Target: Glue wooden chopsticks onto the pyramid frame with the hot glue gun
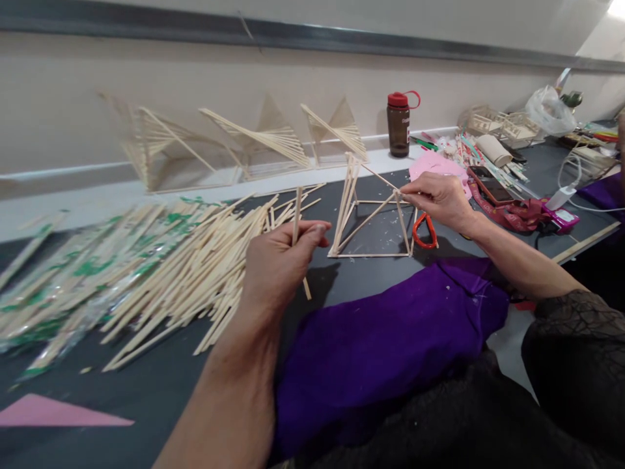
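Roughly btwn L hand (280,257) & R hand (439,198), stick frame (366,223)

Head view (close), forward-down over tabletop (151,394)

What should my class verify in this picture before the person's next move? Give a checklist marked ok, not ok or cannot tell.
1. Left hand grips an upright stick: ok.
2. Right hand pinches a thin stick by the frame's upper right corner: ok.
3. Frame stands on the grey table: ok.
4. Spare loose sticks near the left hand: ok, piled beside it.
5. Orange loop-shaped object well away from the frame: not ok, close by its right side.
6. Frame joints firm: cannot tell.
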Motion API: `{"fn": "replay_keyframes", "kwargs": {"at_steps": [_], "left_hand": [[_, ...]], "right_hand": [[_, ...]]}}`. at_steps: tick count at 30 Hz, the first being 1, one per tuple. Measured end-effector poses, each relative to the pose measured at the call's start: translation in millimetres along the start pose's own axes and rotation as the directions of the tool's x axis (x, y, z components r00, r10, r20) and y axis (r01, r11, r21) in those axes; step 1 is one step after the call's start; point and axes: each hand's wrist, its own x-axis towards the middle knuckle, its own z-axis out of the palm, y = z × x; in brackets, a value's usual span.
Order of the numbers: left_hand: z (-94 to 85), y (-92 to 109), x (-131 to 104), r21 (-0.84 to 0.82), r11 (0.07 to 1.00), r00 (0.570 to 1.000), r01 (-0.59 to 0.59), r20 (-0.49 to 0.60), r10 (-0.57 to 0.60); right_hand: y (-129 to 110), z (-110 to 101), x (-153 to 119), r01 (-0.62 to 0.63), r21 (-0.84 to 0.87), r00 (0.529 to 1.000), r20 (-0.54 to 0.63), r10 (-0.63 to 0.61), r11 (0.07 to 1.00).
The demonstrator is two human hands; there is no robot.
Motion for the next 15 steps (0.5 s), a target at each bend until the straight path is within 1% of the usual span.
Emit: {"fn": "replay_keyframes", "kwargs": {"at_steps": [2, 4, 5, 7, 9, 10, 11, 12, 14, 15], "left_hand": [[0.3, -2, 1, -0.012, 1.0, 1.0, -0.019, 0.001, 0.019], [0.6, -3, 2, -0.018, 0.999, 0.999, -0.036, 0.009, 0.037], [0.8, -4, 2, -0.02, 0.999, 0.999, -0.039, 0.015, 0.04], [1.2, -3, 1, -0.036, 0.999, 0.999, -0.029, 0.037, 0.03], [2.0, -2, 0, -0.069, 0.998, 0.997, -0.005, 0.074, 0.01], [2.5, -1, -1, -0.091, 0.996, 0.996, 0.006, 0.094, 0.003], [3.1, 0, -1, -0.116, 0.993, 0.993, 0.017, 0.116, -0.004], [3.7, 1, -2, -0.144, 0.989, 0.991, 0.032, 0.136, -0.012], [5.0, 4, -3, -0.195, 0.978, 0.984, 0.069, 0.173, -0.035], [5.7, 6, -5, -0.215, 0.973, 0.98, 0.089, 0.191, -0.048]], "right_hand": [[1, -3, -1, -0.014, 0.007, 0.999, -0.03, 0.014, 1.0], [4, -7, 2, -0.048, 0.028, 0.994, -0.098, 0.051, 0.998], [7, -10, 6, -0.09, 0.043, 0.985, -0.141, 0.095, 0.995], [13, -17, 16, -0.213, 0.079, 0.952, -0.207, 0.225, 0.974], [15, -24, 30, -0.321, 0.109, 0.914, -0.224, 0.338, 0.941], [14, -28, 38, -0.344, 0.118, 0.907, -0.214, 0.362, 0.932], [10, -30, 45, -0.338, 0.126, 0.912, -0.201, 0.357, 0.933], [4, -31, 53, -0.308, 0.134, 0.927, -0.182, 0.329, 0.942], [-12, -31, 66, -0.209, 0.149, 0.968, -0.111, 0.227, 0.966], [-21, -29, 71, -0.154, 0.157, 0.985, -0.053, 0.164, 0.976]]}}
